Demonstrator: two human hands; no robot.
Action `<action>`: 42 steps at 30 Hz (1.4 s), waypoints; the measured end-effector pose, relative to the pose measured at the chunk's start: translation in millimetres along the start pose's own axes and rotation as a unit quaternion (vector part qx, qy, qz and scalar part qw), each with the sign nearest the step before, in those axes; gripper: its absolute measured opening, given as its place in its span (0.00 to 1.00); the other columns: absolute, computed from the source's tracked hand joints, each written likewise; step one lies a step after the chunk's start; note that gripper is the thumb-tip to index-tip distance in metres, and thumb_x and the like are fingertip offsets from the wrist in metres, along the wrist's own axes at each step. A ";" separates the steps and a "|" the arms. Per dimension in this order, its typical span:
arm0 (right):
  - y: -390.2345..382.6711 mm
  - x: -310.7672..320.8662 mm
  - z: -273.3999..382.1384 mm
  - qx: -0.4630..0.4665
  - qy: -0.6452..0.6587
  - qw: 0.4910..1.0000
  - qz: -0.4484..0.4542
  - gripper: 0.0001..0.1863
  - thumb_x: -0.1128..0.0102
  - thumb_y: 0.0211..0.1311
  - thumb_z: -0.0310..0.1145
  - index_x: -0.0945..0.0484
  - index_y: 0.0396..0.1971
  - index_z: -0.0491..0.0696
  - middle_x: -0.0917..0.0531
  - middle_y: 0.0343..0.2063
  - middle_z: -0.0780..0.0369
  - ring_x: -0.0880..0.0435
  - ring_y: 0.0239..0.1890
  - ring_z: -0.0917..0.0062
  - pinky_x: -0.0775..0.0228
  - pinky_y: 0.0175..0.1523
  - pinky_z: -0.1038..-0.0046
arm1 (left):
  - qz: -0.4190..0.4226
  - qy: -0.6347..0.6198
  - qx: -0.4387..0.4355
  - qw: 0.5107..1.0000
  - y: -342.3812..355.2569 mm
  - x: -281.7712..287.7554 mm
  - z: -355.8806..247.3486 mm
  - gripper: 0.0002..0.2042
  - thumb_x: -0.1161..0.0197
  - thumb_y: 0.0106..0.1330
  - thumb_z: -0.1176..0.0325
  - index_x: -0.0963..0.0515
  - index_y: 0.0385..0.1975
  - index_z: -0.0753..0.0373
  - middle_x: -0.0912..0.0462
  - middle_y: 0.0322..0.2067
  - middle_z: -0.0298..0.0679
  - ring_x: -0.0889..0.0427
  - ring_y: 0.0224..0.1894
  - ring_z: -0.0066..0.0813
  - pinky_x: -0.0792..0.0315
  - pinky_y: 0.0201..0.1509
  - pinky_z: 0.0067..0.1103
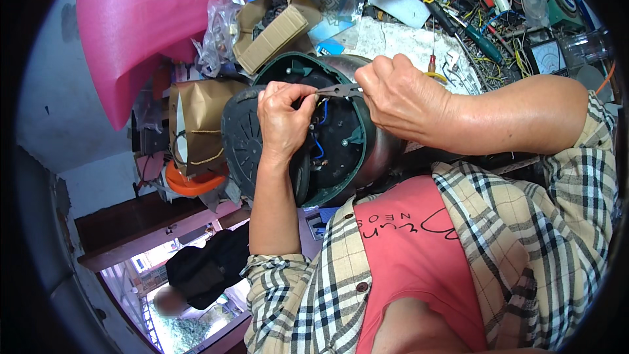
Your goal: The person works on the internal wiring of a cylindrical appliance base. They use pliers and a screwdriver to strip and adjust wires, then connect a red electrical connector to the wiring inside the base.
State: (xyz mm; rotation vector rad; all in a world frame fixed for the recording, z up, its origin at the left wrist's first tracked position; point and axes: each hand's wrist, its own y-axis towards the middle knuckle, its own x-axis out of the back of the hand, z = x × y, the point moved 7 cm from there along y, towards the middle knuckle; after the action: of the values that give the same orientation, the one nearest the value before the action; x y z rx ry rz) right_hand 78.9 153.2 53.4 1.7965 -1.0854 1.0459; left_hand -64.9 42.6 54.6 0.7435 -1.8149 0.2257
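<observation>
Needle-nose pliers are held in my right hand, their jaws pointing left. The tips meet the fingertips of my left hand, which pinch a small piece, perhaps a wire end; the fingers hide most of it. Both hands are over the opened underside of a round metal appliance lying on its side. Its opening has a dark green rim, with blue wires and screw posts inside. A black ribbed round cover stands against its left side, partly behind my left wrist.
Behind lie a cardboard box and a bench strewn with wire scraps, screwdrivers and a meter. A paper bag and an orange object are at left, below pink sheeting. Another person is near the doorway.
</observation>
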 end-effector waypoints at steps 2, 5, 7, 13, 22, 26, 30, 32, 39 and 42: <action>-0.2 0.4 -1.6 -0.006 0.000 1.000 0.000 0.13 0.35 0.49 0.41 0.15 0.28 0.46 0.27 0.31 0.64 0.29 0.34 0.75 0.41 0.31 0.75 | -0.002 -0.003 0.004 1.000 0.5 -0.8 1.2 0.04 0.28 0.53 0.69 0.13 0.28 0.59 0.17 0.26 0.38 0.21 0.37 0.36 0.32 0.45 0.30; -0.2 0.9 -7.3 -0.029 0.018 0.999 -0.006 0.11 0.40 0.54 0.37 0.16 0.28 0.45 0.27 0.32 0.63 0.27 0.34 0.74 0.37 0.34 0.73 | -0.005 -0.019 0.014 1.000 1.3 -0.4 2.6 0.04 0.28 0.54 0.69 0.13 0.28 0.59 0.16 0.27 0.38 0.21 0.37 0.37 0.32 0.45 0.30; -1.6 -1.9 -16.6 -0.065 0.065 0.995 -0.039 0.12 0.38 0.53 0.37 0.14 0.28 0.44 0.24 0.33 0.61 0.24 0.36 0.72 0.32 0.36 0.72 | -0.009 -0.027 0.028 0.999 0.7 1.4 2.9 0.04 0.29 0.55 0.69 0.13 0.28 0.59 0.16 0.27 0.38 0.20 0.37 0.37 0.31 0.45 0.30; -21.4 -9.3 -38.1 -0.157 0.189 0.969 -0.012 0.08 0.43 0.55 0.29 0.18 0.28 0.41 0.22 0.35 0.56 0.18 0.37 0.69 0.24 0.41 0.68 | -0.010 0.006 0.022 1.000 2.2 1.1 -2.3 0.04 0.30 0.56 0.69 0.13 0.30 0.60 0.14 0.29 0.39 0.19 0.38 0.37 0.29 0.46 0.30; -36.6 -10.5 -30.0 -0.164 0.236 0.958 -0.012 0.06 0.43 0.56 0.28 0.20 0.26 0.41 0.22 0.34 0.56 0.17 0.36 0.68 0.22 0.41 0.68 | -0.075 0.048 -0.037 0.995 -10.0 19.2 -17.8 0.10 0.31 0.57 0.72 0.14 0.39 0.61 0.13 0.37 0.43 0.18 0.38 0.39 0.26 0.48 0.31; -37.1 -10.7 -29.8 -0.165 0.237 0.957 -0.009 0.06 0.43 0.55 0.28 0.20 0.27 0.41 0.22 0.34 0.57 0.18 0.38 0.68 0.22 0.41 0.68 | -0.092 0.090 -0.051 0.990 -18.8 25.5 -36.3 0.09 0.31 0.57 0.74 0.15 0.38 0.61 0.16 0.33 0.42 0.18 0.37 0.40 0.27 0.46 0.32; -35.2 -10.1 -30.2 -0.156 0.240 0.958 -0.001 0.06 0.43 0.55 0.28 0.20 0.27 0.41 0.22 0.35 0.57 0.18 0.39 0.68 0.22 0.42 0.68 | -0.039 0.083 -0.028 0.995 -22.0 15.6 -38.9 0.07 0.31 0.56 0.74 0.15 0.35 0.62 0.19 0.27 0.41 0.19 0.33 0.38 0.26 0.40 0.29; -34.2 -8.7 -31.0 -0.155 0.237 0.959 -0.002 0.07 0.43 0.56 0.28 0.19 0.27 0.41 0.22 0.36 0.57 0.18 0.39 0.68 0.22 0.42 0.68 | -0.026 0.073 -0.024 0.997 -19.5 12.3 -37.6 0.08 0.31 0.56 0.73 0.15 0.35 0.63 0.19 0.27 0.41 0.19 0.31 0.37 0.25 0.39 0.29; -25.1 -4.6 -30.6 -0.122 0.236 0.964 -0.017 0.08 0.43 0.57 0.31 0.18 0.29 0.42 0.22 0.36 0.58 0.19 0.40 0.69 0.25 0.43 0.68 | -0.019 -0.019 0.047 0.999 -21.1 6.0 -23.2 0.05 0.34 0.61 0.78 0.17 0.35 0.67 0.19 0.28 0.39 0.19 0.28 0.27 0.26 0.35 0.21; -20.5 -3.4 -27.1 -0.102 0.218 0.971 -0.014 0.09 0.43 0.58 0.32 0.17 0.28 0.44 0.22 0.37 0.59 0.19 0.41 0.71 0.26 0.42 0.70 | -0.036 -0.073 0.059 0.995 -21.9 11.8 -20.4 0.04 0.36 0.63 0.79 0.19 0.35 0.70 0.19 0.28 0.38 0.21 0.29 0.21 0.27 0.35 0.19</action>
State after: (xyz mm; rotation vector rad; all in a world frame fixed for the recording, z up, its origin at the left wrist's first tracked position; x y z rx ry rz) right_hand 90.0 185.4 56.1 1.3322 -0.8570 1.1931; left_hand -38.4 31.0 68.6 0.9267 -1.9215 0.2372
